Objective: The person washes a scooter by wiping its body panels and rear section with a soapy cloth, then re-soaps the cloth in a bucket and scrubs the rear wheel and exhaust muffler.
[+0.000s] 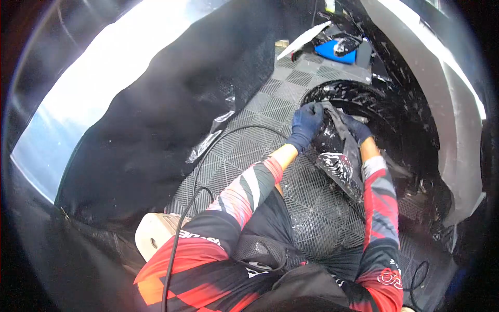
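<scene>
Both of my hands wear dark blue gloves and are raised in front of a black, wet-looking round part (327, 92) that resembles a wheel. My left hand (306, 124) is closed at the upper left edge of a limp dark grey sheet (349, 143), thumb and fingers pinched together. On the sheet's other side, my right hand (356, 128) is closed on it too, its fingers partly hidden. The sheet hangs down between my hands; whether it is cloth or film I cannot tell. Below it shows a glossy, white-streaked piece (340, 169).
A curved silver panel (452, 135) rises at the right. To the left hangs a large black sheet (171, 109). A blue item (335, 51) lies at the back on the grey tiled floor (254, 151). A black cable (234, 130) crosses my left side, near a beige stool (153, 234).
</scene>
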The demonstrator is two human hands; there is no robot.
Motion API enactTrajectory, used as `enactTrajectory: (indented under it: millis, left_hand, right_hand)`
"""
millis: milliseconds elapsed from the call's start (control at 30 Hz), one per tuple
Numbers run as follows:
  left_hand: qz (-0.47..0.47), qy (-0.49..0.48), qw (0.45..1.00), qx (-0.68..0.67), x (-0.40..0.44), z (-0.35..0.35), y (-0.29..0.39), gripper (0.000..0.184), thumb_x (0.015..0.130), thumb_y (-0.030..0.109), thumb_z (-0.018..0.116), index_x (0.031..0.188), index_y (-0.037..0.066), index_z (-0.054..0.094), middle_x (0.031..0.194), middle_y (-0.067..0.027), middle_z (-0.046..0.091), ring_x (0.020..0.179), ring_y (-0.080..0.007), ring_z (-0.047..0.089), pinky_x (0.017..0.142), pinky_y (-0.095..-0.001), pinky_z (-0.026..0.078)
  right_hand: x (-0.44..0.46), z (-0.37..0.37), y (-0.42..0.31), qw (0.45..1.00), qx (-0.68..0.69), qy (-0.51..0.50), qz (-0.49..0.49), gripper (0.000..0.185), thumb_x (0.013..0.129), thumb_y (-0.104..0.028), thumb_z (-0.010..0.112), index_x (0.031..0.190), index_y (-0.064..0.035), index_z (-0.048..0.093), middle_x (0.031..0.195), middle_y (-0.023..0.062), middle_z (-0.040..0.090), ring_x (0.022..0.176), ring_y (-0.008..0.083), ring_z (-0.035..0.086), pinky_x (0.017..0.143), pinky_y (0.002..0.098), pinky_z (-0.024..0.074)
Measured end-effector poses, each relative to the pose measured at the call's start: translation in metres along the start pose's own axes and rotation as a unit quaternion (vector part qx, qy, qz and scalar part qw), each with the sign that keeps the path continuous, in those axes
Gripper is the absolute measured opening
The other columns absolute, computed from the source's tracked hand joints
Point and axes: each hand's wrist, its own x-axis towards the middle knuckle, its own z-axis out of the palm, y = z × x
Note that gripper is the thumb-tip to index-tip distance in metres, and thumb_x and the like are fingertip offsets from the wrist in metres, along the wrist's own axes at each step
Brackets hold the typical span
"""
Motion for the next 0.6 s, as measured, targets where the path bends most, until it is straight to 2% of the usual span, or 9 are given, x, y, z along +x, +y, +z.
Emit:
enactTrajectory:
  millis: [100, 133, 200, 267, 300, 367, 433, 467, 600]
  left_hand:
    - [0.012, -0.007, 1.000, -0.002, 0.006, -0.007, 0.001, 0.035, 0.090, 0.036, 0.053, 0.083, 0.004, 0.064, 0.077, -0.0246, 0.062, 0.072, -0.0388, 0.064, 0.061, -0.0430, 0.049]
    - [0.004, -0.057, 0.998, -0.010, 0.002, -0.010, -0.002, 0.034, 0.090, 0.036, 0.054, 0.086, 0.004, 0.065, 0.080, -0.0250, 0.062, 0.076, -0.0385, 0.065, 0.063, -0.0425, 0.050]
    - [0.016, -0.053, 0.995, -0.083, -0.003, -0.015, 0.004, 0.027, 0.090, 0.029, 0.055, 0.082, 0.004, 0.063, 0.076, -0.0210, 0.064, 0.073, -0.0343, 0.066, 0.064, -0.0393, 0.050]
    - [0.014, -0.043, 0.999, 0.006, -0.003, -0.015, 0.009, 0.022, 0.091, 0.023, 0.054, 0.081, 0.004, 0.059, 0.069, -0.0181, 0.062, 0.065, -0.0320, 0.065, 0.057, -0.0405, 0.050]
    - [0.151, 0.005, 0.967, 0.203, 0.001, -0.005, -0.013, 0.018, 0.091, 0.019, 0.053, 0.085, 0.003, 0.058, 0.065, -0.0174, 0.060, 0.062, -0.0316, 0.065, 0.052, -0.0412, 0.049]
    - [0.177, -0.064, 0.961, 0.202, 0.005, -0.001, -0.033, 0.011, 0.089, 0.008, 0.051, 0.097, 0.002, 0.053, 0.058, -0.0138, 0.056, 0.053, -0.0294, 0.061, 0.041, -0.0422, 0.044]
    - [0.345, 0.015, 0.808, 0.477, 0.007, 0.000, -0.052, 0.008, 0.087, 0.009, 0.056, 0.089, 0.001, 0.056, 0.064, -0.0126, 0.058, 0.054, -0.0269, 0.060, 0.047, -0.0412, 0.046]
    - [0.338, -0.064, 0.765, 0.544, 0.007, -0.005, -0.059, 0.007, 0.086, 0.010, 0.057, 0.084, 0.003, 0.058, 0.065, -0.0139, 0.058, 0.059, -0.0256, 0.060, 0.053, -0.0401, 0.046]
    - [0.276, -0.100, 0.884, 0.365, 0.015, -0.014, -0.057, 0.014, 0.088, 0.012, 0.051, 0.095, 0.007, 0.063, 0.081, -0.0142, 0.065, 0.071, -0.0287, 0.062, 0.063, -0.0399, 0.049]
  right_hand:
    - [0.006, -0.010, -0.111, 0.979, 0.142, 0.143, 0.028, 0.050, 0.101, -0.035, 0.038, 0.137, -0.0009, 0.045, 0.136, 0.0161, 0.052, 0.122, 0.0279, 0.052, 0.106, 0.0311, 0.0359]
    - [-0.031, -0.032, -0.186, 0.972, 0.125, 0.151, 0.131, 0.055, 0.097, -0.039, 0.046, 0.135, 0.0003, 0.046, 0.135, 0.0190, 0.052, 0.120, 0.0330, 0.054, 0.105, 0.0336, 0.0367]
    - [-0.065, -0.004, -0.191, 0.960, 0.062, 0.266, 0.054, 0.053, 0.095, -0.037, 0.051, 0.132, 0.0002, 0.048, 0.134, 0.0215, 0.052, 0.124, 0.0355, 0.049, 0.108, 0.0378, 0.0340]
    - [-0.102, 0.021, -0.160, 0.955, 0.007, 0.298, -0.009, 0.050, 0.093, -0.030, 0.055, 0.133, -0.0018, 0.048, 0.135, 0.0218, 0.050, 0.126, 0.0372, 0.047, 0.108, 0.0405, 0.0337]
    - [-0.125, 0.035, -0.149, 0.942, -0.049, 0.322, -0.083, 0.048, 0.090, -0.024, 0.058, 0.133, -0.0038, 0.048, 0.136, 0.0221, 0.048, 0.127, 0.0390, 0.045, 0.108, 0.0432, 0.0334]
    - [-0.164, 0.044, -0.151, 0.943, -0.080, 0.322, -0.041, 0.048, 0.090, -0.024, 0.058, 0.132, -0.0042, 0.048, 0.136, 0.0216, 0.048, 0.129, 0.0386, 0.043, 0.110, 0.0437, 0.0320]
    - [-0.194, 0.048, -0.152, 0.942, -0.121, 0.314, -0.014, 0.047, 0.089, -0.022, 0.058, 0.132, -0.0044, 0.049, 0.135, 0.0213, 0.048, 0.130, 0.0379, 0.041, 0.110, 0.0445, 0.0310]
    - [-0.208, 0.047, -0.148, 0.945, -0.135, 0.298, -0.007, 0.046, 0.089, -0.021, 0.058, 0.131, -0.0041, 0.050, 0.133, 0.0216, 0.049, 0.129, 0.0376, 0.042, 0.110, 0.0448, 0.0315]
    - [-0.273, 0.091, -0.103, 0.902, -0.189, 0.352, 0.164, 0.039, 0.088, -0.022, 0.059, 0.123, -0.0037, 0.055, 0.126, 0.0224, 0.054, 0.120, 0.0377, 0.050, 0.103, 0.0466, 0.0384]
